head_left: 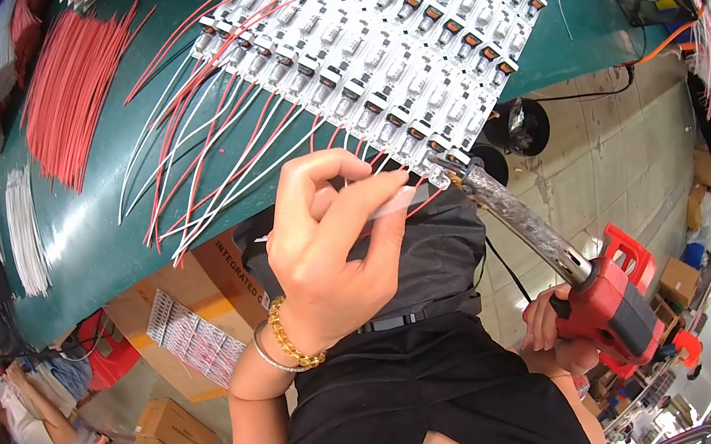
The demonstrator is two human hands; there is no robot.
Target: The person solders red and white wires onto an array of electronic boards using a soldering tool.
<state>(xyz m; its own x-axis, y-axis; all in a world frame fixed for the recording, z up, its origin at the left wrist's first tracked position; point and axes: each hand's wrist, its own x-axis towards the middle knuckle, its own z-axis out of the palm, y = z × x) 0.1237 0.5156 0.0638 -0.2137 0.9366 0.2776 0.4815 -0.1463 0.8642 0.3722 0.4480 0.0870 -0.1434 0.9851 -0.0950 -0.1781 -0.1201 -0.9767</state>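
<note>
**Wire pinched at the panel edge, iron tip right beside it**

My left hand (323,244) is up at the near edge of the green worktop (98,247), thumb and forefinger pressed together in a tight grip on a thin wire (393,203), the other fingers curled in behind. The wire runs out to the right from my fingertips (395,183) toward the corner of the white panel of small circuit modules (385,38) lying on the worktop.

My right hand (554,331) is lower, off the worktop edge, fingers wrapped shut around the red handle of the soldering iron (605,306). Its long silvery barrel slants up and left, and the tip sits at the panel's nearest corner, just beside the wire end. Whether tip and wire actually touch, I can't tell.

Red and white wires (210,142) fan out from the panel's left edge across the worktop. A loose bundle of red wires (69,89) lies well apart at the far left, white wires (24,230) below it.
</note>
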